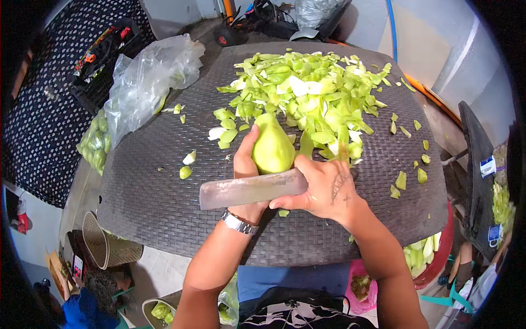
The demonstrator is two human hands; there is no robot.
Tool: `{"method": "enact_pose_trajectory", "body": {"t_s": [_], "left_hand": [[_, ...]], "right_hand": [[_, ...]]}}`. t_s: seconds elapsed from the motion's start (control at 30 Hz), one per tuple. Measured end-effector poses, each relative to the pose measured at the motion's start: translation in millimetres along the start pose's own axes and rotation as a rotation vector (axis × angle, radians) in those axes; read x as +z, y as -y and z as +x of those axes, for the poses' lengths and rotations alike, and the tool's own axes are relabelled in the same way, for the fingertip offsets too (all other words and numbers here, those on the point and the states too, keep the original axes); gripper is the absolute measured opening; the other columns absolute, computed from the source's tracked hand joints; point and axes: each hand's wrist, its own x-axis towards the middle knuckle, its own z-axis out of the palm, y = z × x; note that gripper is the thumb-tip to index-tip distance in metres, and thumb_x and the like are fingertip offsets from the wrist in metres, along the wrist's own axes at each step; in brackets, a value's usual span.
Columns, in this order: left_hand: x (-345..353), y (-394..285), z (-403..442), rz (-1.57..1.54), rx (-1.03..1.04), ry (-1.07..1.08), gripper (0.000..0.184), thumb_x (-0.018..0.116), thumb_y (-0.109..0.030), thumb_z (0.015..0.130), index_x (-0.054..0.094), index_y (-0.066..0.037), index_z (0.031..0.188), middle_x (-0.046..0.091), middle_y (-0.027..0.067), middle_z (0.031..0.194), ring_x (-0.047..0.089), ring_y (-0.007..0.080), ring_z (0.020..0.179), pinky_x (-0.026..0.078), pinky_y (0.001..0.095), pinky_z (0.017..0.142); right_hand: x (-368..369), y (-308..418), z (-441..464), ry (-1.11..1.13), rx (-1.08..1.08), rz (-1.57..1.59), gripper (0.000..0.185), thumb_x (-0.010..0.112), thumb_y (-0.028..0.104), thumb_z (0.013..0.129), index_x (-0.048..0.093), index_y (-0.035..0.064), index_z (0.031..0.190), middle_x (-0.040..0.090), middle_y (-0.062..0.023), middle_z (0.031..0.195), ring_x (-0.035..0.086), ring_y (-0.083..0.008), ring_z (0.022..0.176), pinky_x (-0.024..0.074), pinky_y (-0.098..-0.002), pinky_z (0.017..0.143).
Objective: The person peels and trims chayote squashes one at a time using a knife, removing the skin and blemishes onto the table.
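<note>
Already, peelings (329,104) lie heaped, while the left hand (244,163) clasps a green gourd (273,145), the right hand (327,187) grips a broad blade (246,191), and bagged gourds (96,145) look unpeeled.

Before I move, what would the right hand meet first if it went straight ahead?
Likely the chayote, held in the left hand just ahead of the right hand; one view leaves any gap unclear.

Lighting was bright. Glare was noted on the clear plastic bag (153,77) and the blade (246,191); shadow lay on the table (164,140) beside the wristwatch (239,223). The centre was sharp; lens distortion bowed the table's edges, and black vignetting closed the corners.
</note>
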Motion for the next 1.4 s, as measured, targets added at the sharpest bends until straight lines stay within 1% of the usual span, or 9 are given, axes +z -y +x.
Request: {"method": "enact_pose_trajectory", "body": {"t_s": [0.3, 0.5, 0.6, 0.77, 0.83, 1.0, 1.2, 1.27, 1.4], "left_hand": [[1.3, 1.5, -3.7, 0.001, -0.018, -0.023, 0.042, 0.059, -0.043, 0.101, 0.066, -0.005, 0.116, 0.074, 0.0146, 0.099, 0.073, 0.0283, 0.087, 0.061, 0.0424, 0.082], [-4.2, 0.2, 0.4, -0.014, -0.021, -0.015, 0.044, 0.061, -0.042, 0.1, 0.066, -0.004, 0.121, 0.074, 0.0153, 0.104, 0.073, 0.03, 0.09, 0.061, 0.044, 0.087], [-7.5, -0.2, 2.8, -0.031, 0.011, -0.08, 0.045, 0.062, -0.041, 0.099, 0.065, -0.005, 0.125, 0.073, 0.016, 0.109, 0.073, 0.0322, 0.094, 0.06, 0.0467, 0.092], [-18.2, 0.5, 8.8, 0.023, 0.043, -0.039, 0.047, 0.066, -0.041, 0.097, 0.065, -0.005, 0.128, 0.073, 0.0153, 0.113, 0.072, 0.0317, 0.1, 0.059, 0.047, 0.095], [-6.6, 7.0, -1.0, 0.134, 0.101, -0.016, 0.042, 0.064, -0.036, 0.1, 0.066, -0.005, 0.127, 0.073, 0.0143, 0.116, 0.072, 0.0251, 0.103, 0.059, 0.0416, 0.094], [-7.9, 3.5, 3.7, 0.058, 0.006, 0.013, 0.047, 0.063, -0.04, 0.1, 0.065, -0.003, 0.13, 0.073, 0.0153, 0.118, 0.071, 0.0292, 0.106, 0.056, 0.0438, 0.1], [-4.6, 5.2, 2.4, 0.097, 0.069, 0.059, 0.051, 0.058, -0.043, 0.102, 0.063, -0.004, 0.134, 0.072, 0.0175, 0.121, 0.071, 0.0308, 0.109, 0.055, 0.0455, 0.103], [-5.4, 5.1, 1.5, 0.05, -0.011, 0.136, 0.054, 0.055, -0.048, 0.104, 0.062, -0.005, 0.136, 0.073, 0.0171, 0.119, 0.071, 0.03, 0.109, 0.055, 0.0453, 0.103], [-7.4, 4.9, 3.2, 0.03, 0.054, 0.035, 0.06, 0.049, -0.05, 0.106, 0.056, -0.003, 0.143, 0.066, 0.0215, 0.131, 0.067, 0.0354, 0.117, 0.056, 0.0493, 0.1]], "right_hand": [[8.9, -3.3, -0.9, -0.028, -0.023, -0.059, 0.086, 0.075, 0.082, 0.07, 0.066, 0.0047, 0.106, 0.071, -0.0153, 0.069, 0.072, -0.0375, 0.064, 0.0571, -0.0468, 0.061], [7.3, -7.2, 0.6, -0.046, 0.003, -0.112, 0.082, 0.072, 0.087, 0.069, 0.064, 0.007, 0.088, 0.072, -0.0189, 0.072, 0.074, -0.04, 0.067, 0.0584, -0.0503, 0.062], [-5.0, -28.1, 5.4, -0.049, 0.149, -0.207, 0.081, 0.072, 0.087, 0.069, 0.065, 0.0077, 0.083, 0.07, -0.0178, 0.068, 0.073, -0.0401, 0.066, 0.0577, -0.0509, 0.062], [0.5, -28.5, 4.8, -0.119, 0.036, -0.154, 0.075, 0.079, 0.078, 0.07, 0.059, 0.0065, 0.079, 0.065, -0.0145, 0.062, 0.07, -0.038, 0.061, 0.0555, -0.0466, 0.059], [4.8, -18.6, 4.0, -0.157, -0.038, -0.128, 0.074, 0.079, 0.078, 0.07, 0.059, 0.0066, 0.08, 0.064, -0.0148, 0.061, 0.07, -0.0384, 0.062, 0.0553, -0.0467, 0.059], [-9.6, -38.9, 4.6, -0.09, 0.095, -0.147, 0.074, 0.079, 0.077, 0.072, 0.059, 0.0067, 0.081, 0.063, -0.0149, 0.06, 0.07, -0.0393, 0.062, 0.0551, -0.0479, 0.059], [-2.6, -18.6, 2.9, -0.123, -0.022, -0.115, 0.073, 0.078, 0.077, 0.073, 0.059, 0.0069, 0.081, 0.062, -0.0144, 0.059, 0.07, -0.039, 0.063, 0.055, -0.0477, 0.058], [-5.4, -27.8, 4.7, -0.09, 0.068, -0.098, 0.075, 0.074, 0.08, 0.073, 0.063, 0.0065, 0.081, 0.065, -0.0167, 0.062, 0.071, -0.0397, 0.064, 0.0564, -0.0498, 0.061], [-15.9, -53.6, 5.2, -0.069, 0.199, -0.089, 0.079, 0.068, 0.085, 0.075, 0.065, 0.0066, 0.082, 0.067, -0.018, 0.064, 0.072, -0.0404, 0.068, 0.0571, -0.0523, 0.067]]}}
